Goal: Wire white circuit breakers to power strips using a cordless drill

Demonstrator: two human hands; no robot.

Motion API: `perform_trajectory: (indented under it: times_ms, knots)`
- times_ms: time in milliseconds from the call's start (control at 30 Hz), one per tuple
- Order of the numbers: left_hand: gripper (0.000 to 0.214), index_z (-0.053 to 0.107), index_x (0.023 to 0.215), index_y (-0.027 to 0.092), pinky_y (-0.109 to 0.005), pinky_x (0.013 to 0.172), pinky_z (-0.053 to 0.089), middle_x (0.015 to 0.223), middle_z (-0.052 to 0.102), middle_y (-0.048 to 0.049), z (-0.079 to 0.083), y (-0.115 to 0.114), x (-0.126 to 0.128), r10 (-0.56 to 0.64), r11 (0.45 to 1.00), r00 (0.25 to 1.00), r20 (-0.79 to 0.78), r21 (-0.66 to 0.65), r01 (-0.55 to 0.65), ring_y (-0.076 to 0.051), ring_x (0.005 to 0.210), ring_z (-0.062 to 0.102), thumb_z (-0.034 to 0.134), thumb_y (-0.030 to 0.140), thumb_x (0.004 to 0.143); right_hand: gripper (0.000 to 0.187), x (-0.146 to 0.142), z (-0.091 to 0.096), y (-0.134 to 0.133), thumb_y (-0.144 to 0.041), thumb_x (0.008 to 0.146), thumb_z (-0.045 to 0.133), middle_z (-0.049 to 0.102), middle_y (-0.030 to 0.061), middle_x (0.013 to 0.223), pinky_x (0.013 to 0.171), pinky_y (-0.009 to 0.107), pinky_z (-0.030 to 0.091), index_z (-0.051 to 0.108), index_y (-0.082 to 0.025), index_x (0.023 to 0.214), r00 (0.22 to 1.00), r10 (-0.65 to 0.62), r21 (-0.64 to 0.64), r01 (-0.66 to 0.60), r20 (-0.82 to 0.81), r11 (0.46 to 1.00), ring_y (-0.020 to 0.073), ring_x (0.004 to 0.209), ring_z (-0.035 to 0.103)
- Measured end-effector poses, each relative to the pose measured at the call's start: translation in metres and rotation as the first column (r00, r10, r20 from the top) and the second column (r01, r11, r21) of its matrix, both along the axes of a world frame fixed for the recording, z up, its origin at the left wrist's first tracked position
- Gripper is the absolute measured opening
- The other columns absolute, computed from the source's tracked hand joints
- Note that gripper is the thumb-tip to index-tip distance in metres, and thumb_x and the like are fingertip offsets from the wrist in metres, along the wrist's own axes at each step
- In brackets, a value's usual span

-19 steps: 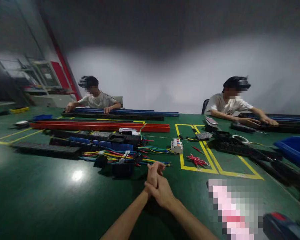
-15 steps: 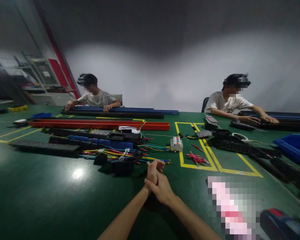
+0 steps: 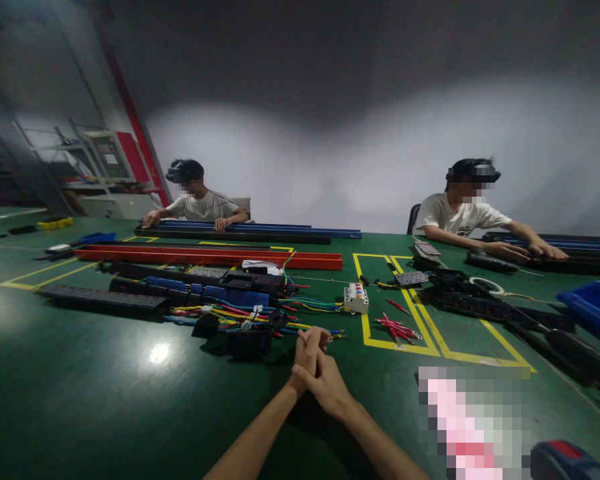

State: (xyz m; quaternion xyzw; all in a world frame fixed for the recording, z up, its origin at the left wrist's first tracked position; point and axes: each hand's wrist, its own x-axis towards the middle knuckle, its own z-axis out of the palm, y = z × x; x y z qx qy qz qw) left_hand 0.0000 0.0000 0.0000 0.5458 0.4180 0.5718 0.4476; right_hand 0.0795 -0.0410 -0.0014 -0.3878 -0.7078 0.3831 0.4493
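Note:
My left hand (image 3: 307,353) and my right hand (image 3: 331,387) are clasped together above the green table, each closed on the other. No tool or part shows between them. Just beyond my fingers lie the ends of a bundle of coloured wires (image 3: 230,313), which run left beside black and blue power-strip modules (image 3: 235,297). A white circuit breaker (image 3: 355,299) with wires attached stands a little farther off, right of the bundle. To its right is a small pile of red wire leads (image 3: 399,329) with metal lugs.
Two people (image 3: 205,203) sit across the table (image 3: 105,400), their hands on long rails. An orange-red channel (image 3: 210,257) lies across the middle. At right are a blue bin (image 3: 593,307), black strip parts (image 3: 475,303) and a dark power tool (image 3: 570,460). A pixelated patch covers something near me.
The whole view has shifted slightly, so things appear a little lower and farther right. My hands stay clasped in the same place.

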Motion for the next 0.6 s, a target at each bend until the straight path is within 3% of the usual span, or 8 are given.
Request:
perform_trajectory:
  times_ms: [133, 267, 400, 600]
  knots:
    - [0.024, 0.062, 0.095, 0.017, -0.028, 0.074, 0.049, 0.087, 0.063, -0.0042, 0.018, 0.007, -0.011, 0.148, 0.983, 0.988, -0.032, 0.114, -0.144, -0.016, 0.079, 0.06, 0.064, 0.037, 0.083, 0.057, 0.004, 0.003, -0.002, -0.054, 0.092, 0.045, 0.066, 0.0068, 0.097, 0.074, 0.027, 0.045, 0.05, -0.016, 0.134, 0.994, 0.005, 0.003, -0.005, 0.105, 1.0, 0.0187, 0.084, 0.06]
    - [0.02, 0.062, 0.088, 0.017, -0.027, 0.074, 0.048, 0.083, 0.062, -0.0025, 0.031, 0.016, -0.026, 0.201, 0.967, 0.978, -0.059, 0.17, -0.189, -0.016, 0.078, 0.06, 0.064, 0.035, 0.08, 0.055, 0.005, 0.003, -0.003, -0.061, 0.092, 0.042, 0.058, 0.0005, 0.069, 0.058, 0.022, 0.033, 0.061, -0.015, 0.113, 0.96, 0.019, 0.004, -0.021, 0.278, 1.0, 0.0108, 0.059, 0.046]
    - [0.021, 0.061, 0.087, 0.017, -0.026, 0.068, 0.048, 0.08, 0.062, -0.0019, 0.019, 0.014, -0.033, 0.18, 0.973, 0.98, -0.082, 0.16, -0.166, -0.016, 0.074, 0.06, 0.064, 0.036, 0.079, 0.056, 0.007, 0.002, -0.004, -0.066, 0.086, 0.049, 0.052, -0.0028, 0.063, 0.054, 0.021, 0.026, 0.06, -0.015, 0.106, 0.944, -0.016, 0.001, 0.017, 0.33, 1.0, 0.0085, 0.053, 0.04]
    - [0.023, 0.062, 0.087, 0.017, -0.026, 0.066, 0.047, 0.079, 0.061, -0.0018, 0.004, 0.004, -0.038, 0.156, 0.977, 0.979, -0.128, 0.167, -0.134, -0.016, 0.071, 0.058, 0.064, 0.038, 0.08, 0.055, 0.01, 0.005, -0.012, -0.067, 0.085, 0.049, 0.06, -0.0004, 0.074, 0.06, 0.022, 0.029, 0.058, -0.018, 0.11, 0.896, -0.018, 0.109, -0.034, 0.444, 0.993, 0.0111, 0.061, 0.047]
